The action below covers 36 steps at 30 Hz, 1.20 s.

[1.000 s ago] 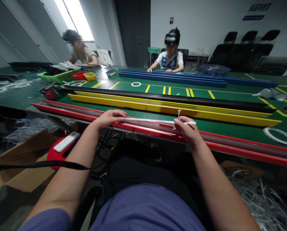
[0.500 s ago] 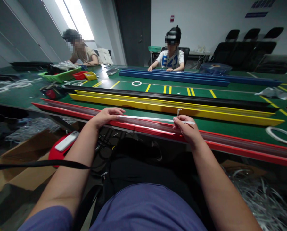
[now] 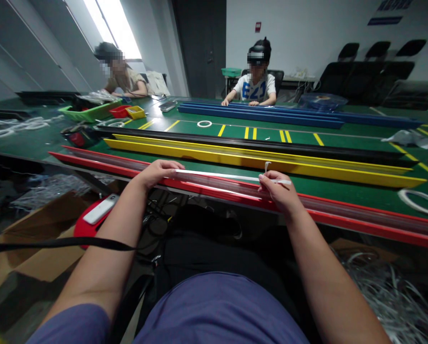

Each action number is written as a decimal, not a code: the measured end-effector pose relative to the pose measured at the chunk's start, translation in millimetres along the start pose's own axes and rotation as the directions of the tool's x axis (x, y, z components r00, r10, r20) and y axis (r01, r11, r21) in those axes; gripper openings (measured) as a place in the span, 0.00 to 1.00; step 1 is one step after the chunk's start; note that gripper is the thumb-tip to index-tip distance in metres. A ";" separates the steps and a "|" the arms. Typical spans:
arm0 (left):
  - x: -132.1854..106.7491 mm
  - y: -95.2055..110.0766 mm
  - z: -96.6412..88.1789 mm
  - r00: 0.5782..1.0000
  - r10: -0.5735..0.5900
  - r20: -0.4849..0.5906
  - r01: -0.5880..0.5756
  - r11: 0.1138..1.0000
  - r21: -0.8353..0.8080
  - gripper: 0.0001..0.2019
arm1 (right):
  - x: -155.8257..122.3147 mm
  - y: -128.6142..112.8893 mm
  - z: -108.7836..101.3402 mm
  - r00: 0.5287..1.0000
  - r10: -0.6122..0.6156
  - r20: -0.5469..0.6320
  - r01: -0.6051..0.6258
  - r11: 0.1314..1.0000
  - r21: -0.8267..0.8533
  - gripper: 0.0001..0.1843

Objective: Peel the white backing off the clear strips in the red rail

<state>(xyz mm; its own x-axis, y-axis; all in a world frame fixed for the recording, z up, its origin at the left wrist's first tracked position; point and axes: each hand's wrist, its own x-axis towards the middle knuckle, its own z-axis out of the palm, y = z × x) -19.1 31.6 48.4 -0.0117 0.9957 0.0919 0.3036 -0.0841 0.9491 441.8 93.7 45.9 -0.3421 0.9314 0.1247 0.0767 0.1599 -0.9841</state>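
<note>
A narrow white tape strip [image 3: 217,175] runs straight between my two hands, above the far rim of a long red channel profile [image 3: 217,187]. My left hand [image 3: 157,173] is closed over the strip's left end, resting at the red profile; the fingertips partly hide that end. Between thumb and fingers, my right hand [image 3: 275,187] pinches the strip further right. A short curled tail of white strip stands up above the right fingertips, and another piece sticks out to their right.
Just behind lie a yellow profile [image 3: 271,165] and a black profile [image 3: 307,152]. White tape rolls [image 3: 420,202] lie on the green table [image 3: 235,130]. Blue profiles [image 3: 257,114] lie farther back, near two seated people. A phone [image 3: 101,209] rests on a red stool below left.
My left hand has slid slightly left along the red profile, and a little more of the strip shows between my hands. My right hand keeps its pinch nearly in place.
</note>
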 end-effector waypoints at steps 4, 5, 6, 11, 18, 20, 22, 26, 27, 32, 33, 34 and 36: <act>1.4 -1.3 -2.6 1.000 0.012 0.007 -0.013 1.000 0.024 0.22 | 0.6 1.7 0.1 1.000 -0.002 0.001 0.002 1.000 0.001 0.24; 1.4 -1.7 -3.2 1.000 0.024 0.014 -0.024 0.999 0.029 0.24 | 0.7 2.0 -0.1 1.000 0.000 0.001 0.000 1.000 0.000 0.24; 1.3 -1.9 -3.5 0.999 0.044 0.024 -0.045 0.999 0.021 0.26 | 0.9 2.2 -0.4 1.000 0.000 -0.003 0.000 1.000 0.000 0.24; 0.2 0.8 -1.7 0.990 0.128 0.058 -0.125 0.991 -0.055 0.37 | 1.7 0.8 -1.1 0.998 -0.028 -0.049 0.031 0.998 0.056 0.23; -2.5 17.1 16.6 0.998 -0.061 0.001 0.060 0.983 0.172 0.31 | 1.9 0.3 -2.1 0.997 -0.044 -0.057 0.052 0.988 0.146 0.22; -2.1 20.9 25.3 0.997 -0.068 -0.022 0.071 0.974 0.213 0.29 | 1.2 -0.8 -2.8 0.995 -0.057 -0.078 0.071 0.977 0.200 0.20; -0.3 24.5 33.6 0.999 -0.030 -0.013 0.033 0.967 0.252 0.27 | 0.3 -3.8 -2.7 0.993 -0.059 -0.104 0.085 0.961 0.263 0.18; 7.1 31.9 45.4 0.999 0.034 0.036 -0.043 0.953 0.300 0.26 | -1.1 -12.4 -0.7 0.988 -0.032 -0.152 0.078 0.948 0.308 0.18; 9.5 33.1 46.8 0.998 0.034 0.053 -0.050 0.947 0.316 0.27 | -1.5 -13.9 -0.4 0.986 -0.026 -0.167 0.077 0.948 0.308 0.18; 19.5 27.3 44.9 0.995 -0.003 0.096 -0.027 0.951 0.309 0.30 | -5.0 -14.0 -3.4 0.979 -0.029 -0.204 0.091 0.948 0.304 0.15; 20.1 24.6 43.3 0.996 -0.002 0.084 -0.021 0.964 0.264 0.31 | -5.9 -13.2 -4.6 0.977 -0.030 -0.213 0.095 0.949 0.300 0.14; 20.0 22.1 41.7 0.998 0.005 0.066 -0.019 0.978 0.206 0.31 | -7.0 -12.7 -5.6 0.974 -0.029 -0.226 0.098 0.950 0.298 0.14; 18.3 19.1 39.1 0.999 0.025 0.026 -0.027 0.996 0.090 0.31 | -9.1 -12.4 -7.4 0.965 -0.013 -0.262 0.093 0.950 0.297 0.13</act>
<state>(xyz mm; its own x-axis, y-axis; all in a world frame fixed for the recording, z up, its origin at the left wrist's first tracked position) 23.8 49.7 56.4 0.0211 0.9940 0.1073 0.3887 -0.1070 0.9151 450.8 85.7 57.9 -0.0861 0.9824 0.1657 -0.2368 0.1414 -0.9612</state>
